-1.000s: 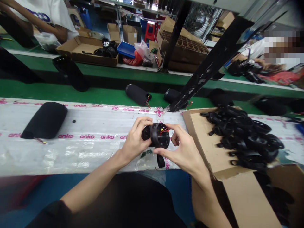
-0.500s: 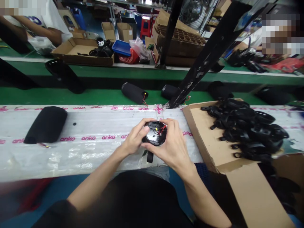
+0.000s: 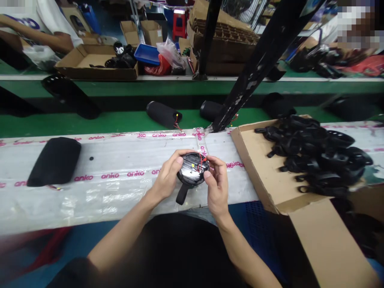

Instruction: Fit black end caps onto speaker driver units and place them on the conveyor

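Between my hands is a round black speaker end cap [image 3: 192, 176] with a glossy face, thin red wires [image 3: 200, 161] and a yellow connector. A short black strap [image 3: 181, 194] hangs from its near side. My left hand [image 3: 168, 172] grips the left rim, thumb on top. At the right rim, my right hand [image 3: 217, 180] has its thumb and bent fingers around the edge, beside the red wires. To the left, a black fabric-covered speaker body [image 3: 55, 161] lies on the wrapped bench with a small wire end showing.
An open cardboard box [image 3: 258, 188] at the right holds many black strapped caps [image 3: 312, 152]. Several black cylinders, one the near speaker body [image 3: 163, 114], lie on the green surface [image 3: 126, 120]. A slanted black post [image 3: 255, 68] rises beyond the bench. Other people sit across.
The cap has turned a little, its strap now pointing lower left. My right hand has shifted from spanning the near rim to the right edge, by the wires.
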Demonstrator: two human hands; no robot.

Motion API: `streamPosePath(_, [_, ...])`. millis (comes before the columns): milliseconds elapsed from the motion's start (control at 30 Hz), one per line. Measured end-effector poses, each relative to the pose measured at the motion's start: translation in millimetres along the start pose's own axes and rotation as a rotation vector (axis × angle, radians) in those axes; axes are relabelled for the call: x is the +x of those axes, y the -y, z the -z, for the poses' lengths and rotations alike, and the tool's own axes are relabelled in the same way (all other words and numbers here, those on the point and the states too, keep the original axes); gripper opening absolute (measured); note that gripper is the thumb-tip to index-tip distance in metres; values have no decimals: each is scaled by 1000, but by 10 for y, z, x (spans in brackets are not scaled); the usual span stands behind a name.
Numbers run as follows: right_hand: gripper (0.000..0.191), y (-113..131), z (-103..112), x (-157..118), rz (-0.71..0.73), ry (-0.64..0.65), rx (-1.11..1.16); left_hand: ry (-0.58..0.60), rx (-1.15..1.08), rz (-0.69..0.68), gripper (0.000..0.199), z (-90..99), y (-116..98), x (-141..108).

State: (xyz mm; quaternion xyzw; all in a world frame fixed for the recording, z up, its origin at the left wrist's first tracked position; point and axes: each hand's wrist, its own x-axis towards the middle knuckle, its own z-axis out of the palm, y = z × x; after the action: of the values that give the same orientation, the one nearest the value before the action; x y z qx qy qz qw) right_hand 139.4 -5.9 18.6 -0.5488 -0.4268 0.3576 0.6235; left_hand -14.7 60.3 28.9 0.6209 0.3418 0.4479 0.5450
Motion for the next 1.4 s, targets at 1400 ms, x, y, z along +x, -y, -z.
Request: streamPosePath(1400, [25, 21, -133, -92, -23, -166, 66, -340, 68, -228, 25, -242, 147, -336])
